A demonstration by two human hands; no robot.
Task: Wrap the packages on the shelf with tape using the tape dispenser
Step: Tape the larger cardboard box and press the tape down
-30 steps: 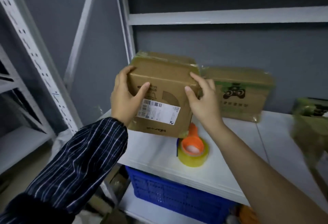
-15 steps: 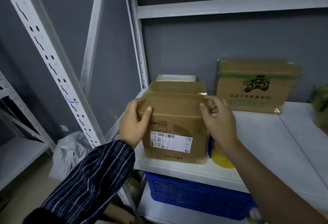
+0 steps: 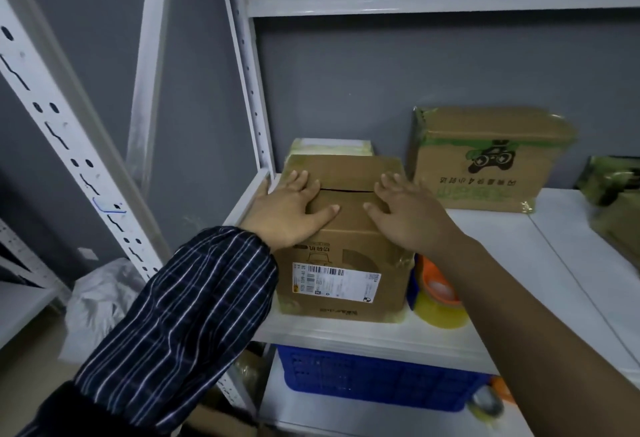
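— White shelf (image 3: 554,236): where's the box (image 3: 349,298)?
— Left end, barcode label (image 3: 336,281) facing you. Your left hand (image 3: 291,210) and right hand (image 3: 407,217) press flat on top, fingers spread. Dispenser (image 3: 438,294) sits just right of it; blue crate (image 3: 363,377) below.

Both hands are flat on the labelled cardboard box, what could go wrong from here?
The brown cardboard box with the white shipping label shows a dark gap between its top flaps; they may spring up if the left hand or right hand lifts. The orange tape dispenser with its yellow roll sits right beside the box's right side, so grabbing it could nudge the box, which stands near the white shelf's front edge.
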